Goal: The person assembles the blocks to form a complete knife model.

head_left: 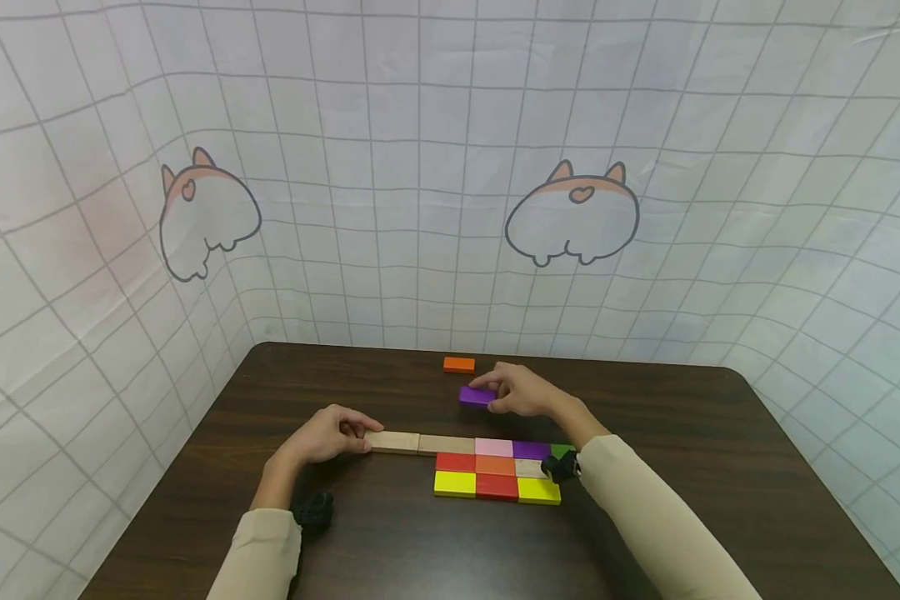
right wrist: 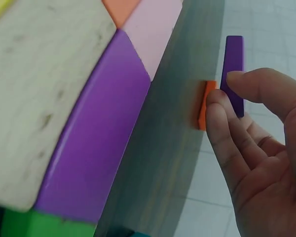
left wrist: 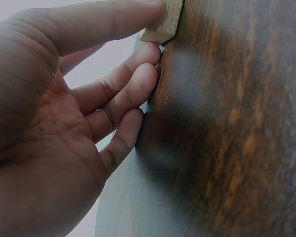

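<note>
Pinching the purple block point(head_left: 477, 396) (small, rigid, probably light, best held by its long edges), the right hand point(head_left: 521, 390) holds it on the table behind the coloured rows point(head_left: 497, 472).

A purple block point(head_left: 477, 396) is showing beside an orange block point(head_left: 459, 364) on the dark brown table point(head_left: 720, 467). The laid rows are running plain wood, pink, purple, green, red, orange and yellow. The white backdrop point(head_left: 420, 167) is wearing a grey grid with cartoon animals.
</note>
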A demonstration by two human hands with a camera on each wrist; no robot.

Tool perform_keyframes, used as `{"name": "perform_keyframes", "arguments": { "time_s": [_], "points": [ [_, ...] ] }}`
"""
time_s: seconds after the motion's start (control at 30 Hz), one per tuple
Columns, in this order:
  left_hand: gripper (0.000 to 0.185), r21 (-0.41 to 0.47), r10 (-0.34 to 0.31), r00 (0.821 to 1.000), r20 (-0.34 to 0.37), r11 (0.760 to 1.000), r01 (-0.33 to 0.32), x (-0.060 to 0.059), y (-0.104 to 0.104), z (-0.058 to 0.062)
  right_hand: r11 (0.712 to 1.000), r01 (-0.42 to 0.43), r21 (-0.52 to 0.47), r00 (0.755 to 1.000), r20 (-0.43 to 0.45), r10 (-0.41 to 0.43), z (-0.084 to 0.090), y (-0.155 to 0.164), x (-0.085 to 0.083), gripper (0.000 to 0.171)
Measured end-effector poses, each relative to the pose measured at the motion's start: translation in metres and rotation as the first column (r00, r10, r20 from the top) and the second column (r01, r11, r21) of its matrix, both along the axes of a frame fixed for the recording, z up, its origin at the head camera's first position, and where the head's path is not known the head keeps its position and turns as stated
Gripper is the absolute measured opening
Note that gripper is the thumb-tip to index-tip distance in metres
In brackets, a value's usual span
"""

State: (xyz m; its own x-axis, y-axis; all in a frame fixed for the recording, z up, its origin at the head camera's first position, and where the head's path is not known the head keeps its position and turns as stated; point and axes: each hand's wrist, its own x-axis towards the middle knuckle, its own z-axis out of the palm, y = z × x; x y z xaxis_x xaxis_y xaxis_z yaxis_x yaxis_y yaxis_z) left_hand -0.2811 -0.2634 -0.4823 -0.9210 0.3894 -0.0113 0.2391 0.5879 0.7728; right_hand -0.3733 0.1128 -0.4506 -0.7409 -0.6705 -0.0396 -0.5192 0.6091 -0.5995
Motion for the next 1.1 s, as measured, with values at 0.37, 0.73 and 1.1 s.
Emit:
{"name": "perform_keyframes", "arguments": {
  "time_s": [0.37,0.73,1.1],
  "points": [
    [0.026,-0.005,0.003,1.0,0.008,1.0,-0.003,-0.001,-0.001,-0.001,0.997,-0.06,-0.039,0.998,-0.006,0.06,0.011,0.022,0.043,0.043],
    [0.025,-0.009,0.01,1.0,0.008,1.0,-0.01,-0.002,0.0,0.0,0.99,-0.122,-0.07,0.993,-0.013,0.121,0.006,0.038,0.081,0.044],
    [0.025,-0.006,0.013,1.0,0.005,1.0,-0.013,-0.001,0.001,-0.001,0.982,-0.165,-0.092,0.986,-0.001,0.165,-0.003,0.032,0.111,0.045]
  ]
}}
